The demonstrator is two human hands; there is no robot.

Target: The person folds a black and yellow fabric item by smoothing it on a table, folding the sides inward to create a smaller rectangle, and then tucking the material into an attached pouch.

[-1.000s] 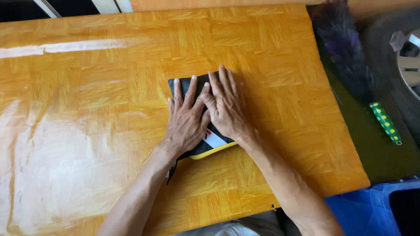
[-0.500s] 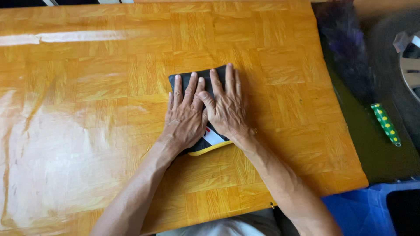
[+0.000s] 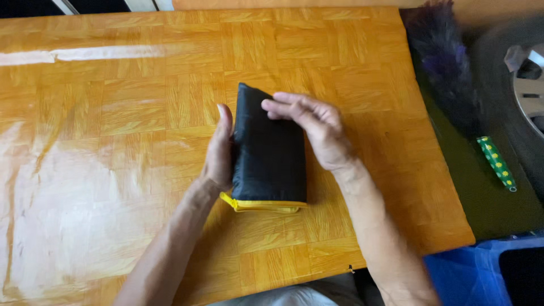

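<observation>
A folded black fabric bag (image 3: 266, 150) with a yellow trimmed edge at its near end lies on the orange parquet-pattern table (image 3: 130, 113). My left hand (image 3: 220, 153) stands on edge against the bag's left side, thumb up, fingers tucked along or under the fabric. My right hand (image 3: 314, 130) rests on the bag's right side, with its fingers laid over the upper part of the black fabric. The bag is a narrow upright rectangle between the two hands.
A dark purple feather duster (image 3: 447, 73) with a green dotted handle (image 3: 497, 163) lies on the floor to the right of the table. A tyre with a wheel rim (image 3: 524, 85) sits at the far right. A blue container (image 3: 481, 272) is at the bottom right.
Both hands were pressed flat on top of the bag. They have since lifted to its sides, and the bag now shows as a narrower folded rectangle.
</observation>
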